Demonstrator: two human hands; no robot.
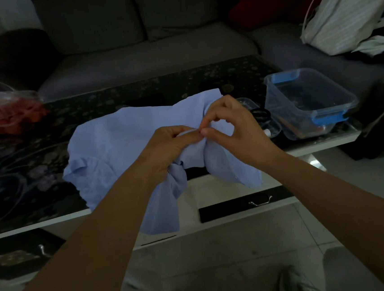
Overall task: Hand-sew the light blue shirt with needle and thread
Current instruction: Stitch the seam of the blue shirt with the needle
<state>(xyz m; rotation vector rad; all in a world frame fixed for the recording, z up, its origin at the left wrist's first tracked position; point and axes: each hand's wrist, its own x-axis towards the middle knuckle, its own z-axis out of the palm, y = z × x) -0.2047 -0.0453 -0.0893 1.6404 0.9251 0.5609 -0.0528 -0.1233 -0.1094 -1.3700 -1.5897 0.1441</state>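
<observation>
The light blue shirt (106,144) lies crumpled on the dark patterned table (24,166), one part hanging over the front edge. My left hand (170,145) grips a fold of the shirt near its middle. My right hand (231,127) meets it from the right, thumb and forefinger pinched together at the fold's edge. The needle and thread are too small to make out in the dim light.
A clear plastic box with blue clips (308,101) stands at the table's right end, with black scissors (260,115) and a small round container beside it. A plastic bag with red contents (7,113) sits at the far left. A grey sofa (143,44) stands behind the table.
</observation>
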